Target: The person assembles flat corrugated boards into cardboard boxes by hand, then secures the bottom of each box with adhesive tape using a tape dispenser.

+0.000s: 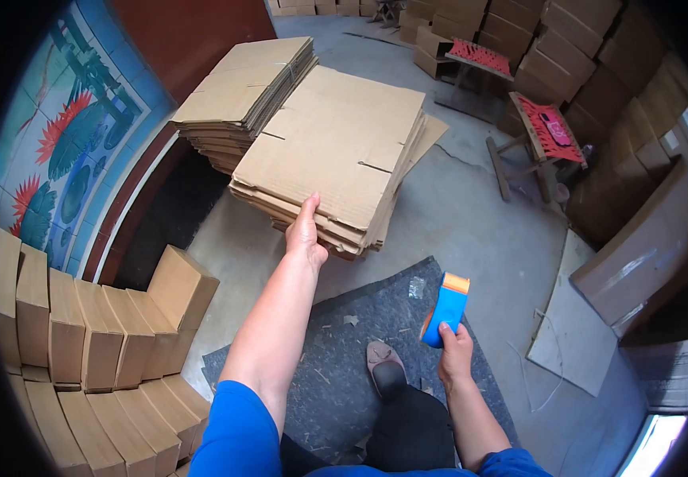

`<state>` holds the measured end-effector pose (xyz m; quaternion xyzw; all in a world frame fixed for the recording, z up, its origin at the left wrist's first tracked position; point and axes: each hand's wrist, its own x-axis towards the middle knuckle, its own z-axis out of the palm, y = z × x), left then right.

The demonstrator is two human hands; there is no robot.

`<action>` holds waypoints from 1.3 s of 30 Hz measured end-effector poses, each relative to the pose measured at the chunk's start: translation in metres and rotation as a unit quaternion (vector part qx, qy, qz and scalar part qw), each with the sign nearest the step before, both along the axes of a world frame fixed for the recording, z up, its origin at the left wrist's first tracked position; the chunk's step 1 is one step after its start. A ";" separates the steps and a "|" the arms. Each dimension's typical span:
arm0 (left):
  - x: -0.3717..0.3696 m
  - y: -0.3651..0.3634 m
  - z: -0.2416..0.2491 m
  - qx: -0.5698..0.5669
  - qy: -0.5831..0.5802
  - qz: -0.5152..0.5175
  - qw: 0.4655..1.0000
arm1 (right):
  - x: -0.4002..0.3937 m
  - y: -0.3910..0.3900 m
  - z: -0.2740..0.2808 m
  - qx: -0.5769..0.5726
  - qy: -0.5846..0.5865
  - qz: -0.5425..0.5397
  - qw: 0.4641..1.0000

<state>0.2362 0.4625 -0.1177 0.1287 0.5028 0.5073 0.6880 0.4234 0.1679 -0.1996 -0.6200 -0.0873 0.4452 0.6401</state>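
Note:
My left hand [306, 237] grips the near edge of a flattened cardboard box [336, 135] on top of a stack. Its thumb lies on the upper face and its fingers are hidden under the edge. In my right hand [455, 352] is a blue tape dispenser [447, 306], held upright above the dark floor mat, apart from the cardboard. Just behind and left of the first stack stands a second stack of flattened boxes [240, 75], tied with a thin strap.
Rows of closed cardboard boxes [101, 326] stand at the lower left. Two stools with red woven seats are at the upper right; a pink phone [554, 127] lies on the nearer stool [533, 111]. A dark mat [320, 334] lies underfoot. Large boxes [654, 127] line the right.

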 end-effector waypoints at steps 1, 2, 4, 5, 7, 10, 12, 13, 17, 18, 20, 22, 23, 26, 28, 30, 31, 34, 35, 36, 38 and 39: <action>-0.015 0.001 -0.004 0.021 -0.009 0.003 1.000 | -0.002 -0.003 -0.003 0.010 0.023 0.012 1.000; -0.031 -0.002 -0.007 0.014 -0.011 -0.008 1.000 | -0.004 -0.005 -0.007 0.022 0.045 0.023 0.998; -0.060 -0.021 0.011 0.049 0.003 -0.019 0.999 | -0.010 -0.007 -0.017 0.026 0.063 0.026 0.997; -0.072 -0.033 0.019 0.054 0.018 -0.021 0.998 | -0.012 -0.009 -0.019 0.026 0.075 0.031 0.996; -0.100 -0.055 0.019 0.063 0.006 -0.022 0.998 | -0.016 -0.007 -0.013 0.032 0.091 0.033 0.995; -0.138 -0.109 0.013 0.075 0.003 -0.010 0.997 | -0.024 -0.004 -0.009 0.040 0.107 0.044 0.993; -0.164 -0.151 0.000 0.077 -0.032 -0.004 0.997 | -0.026 -0.004 -0.007 0.042 0.105 0.055 0.992; -0.176 -0.176 -0.005 0.077 -0.048 0.013 0.996 | -0.027 -0.003 -0.007 0.047 0.099 0.084 0.990; -0.222 -0.284 -0.018 0.075 -0.082 0.081 0.990 | -0.036 -0.007 -0.012 0.047 0.086 0.150 0.984; -0.231 -0.310 -0.022 0.061 -0.083 0.114 0.988 | -0.039 -0.008 -0.007 0.051 0.080 0.166 0.982; -0.237 -0.354 -0.022 0.042 -0.056 0.164 0.984 | -0.043 -0.007 0.000 0.048 0.065 0.189 0.979; -0.241 -0.388 -0.030 0.007 -0.053 0.204 0.978 | -0.044 -0.006 0.003 0.041 0.048 0.192 0.979; -0.246 -0.399 -0.039 -0.018 -0.043 0.224 0.974 | -0.046 -0.006 0.002 0.042 0.043 0.202 0.978; -0.257 -0.417 -0.080 -0.112 -0.017 0.275 0.955 | -0.052 -0.004 0.012 0.023 0.020 0.268 0.963; -0.256 -0.420 -0.121 -0.132 -0.039 0.332 0.933 | -0.047 -0.004 0.001 0.011 0.006 0.293 0.956; -0.246 -0.423 -0.164 -0.162 -0.060 0.399 0.900 | -0.042 -0.003 -0.004 0.002 -0.020 0.365 0.931; -0.235 -0.427 -0.169 -0.192 -0.090 0.411 0.886 | -0.041 -0.002 -0.004 0.002 -0.034 0.371 0.928; -0.209 -0.453 -0.231 -0.172 -0.086 0.384 0.903 | -0.039 -0.007 -0.007 -0.009 -0.054 0.364 0.930; -0.197 -0.457 -0.225 -0.199 -0.104 0.358 0.906 | -0.036 -0.008 -0.010 -0.014 -0.054 0.370 0.927; -0.191 -0.463 -0.239 -0.207 -0.123 0.311 0.920 | -0.033 -0.008 -0.011 -0.017 -0.056 0.377 0.924; -0.180 -0.468 -0.237 -0.264 -0.107 0.225 0.932 | -0.033 -0.008 -0.008 -0.034 -0.060 0.369 0.927; -0.179 -0.469 -0.237 -0.311 -0.095 0.174 0.929 | -0.032 -0.007 -0.008 -0.036 -0.061 0.370 0.926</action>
